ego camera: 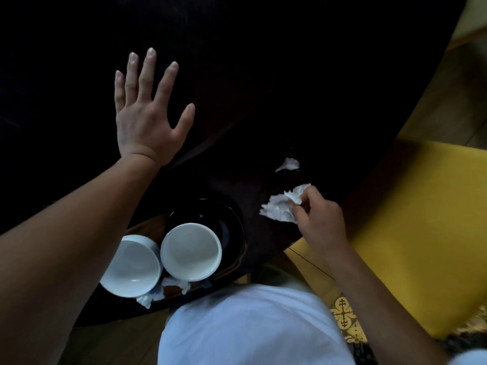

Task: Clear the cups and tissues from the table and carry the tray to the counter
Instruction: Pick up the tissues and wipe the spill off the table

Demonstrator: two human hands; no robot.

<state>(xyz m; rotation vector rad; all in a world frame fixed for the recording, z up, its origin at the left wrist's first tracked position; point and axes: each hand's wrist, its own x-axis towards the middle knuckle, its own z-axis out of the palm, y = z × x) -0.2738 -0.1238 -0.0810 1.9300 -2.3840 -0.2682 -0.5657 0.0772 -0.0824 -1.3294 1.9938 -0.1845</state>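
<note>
Altogether, two white cups sit side by side on a dark tray (232, 270) at the near edge of a very dark worktop (263, 75): the left cup (131, 267) and the right cup (191, 252), touching, both seemingly empty. Crumpled tissue scraps (168, 288) lie on the tray beneath them. Two more tissues lie near the worktop's right edge: a small tissue (288, 164), loose, and a larger crumpled tissue (282, 205) just nearer. The right hand (321, 219) pinches that larger tissue with closed fingertips. The left hand (147, 119) is fully open, fingers spread, flat over the worktop, holding nothing.
</note>
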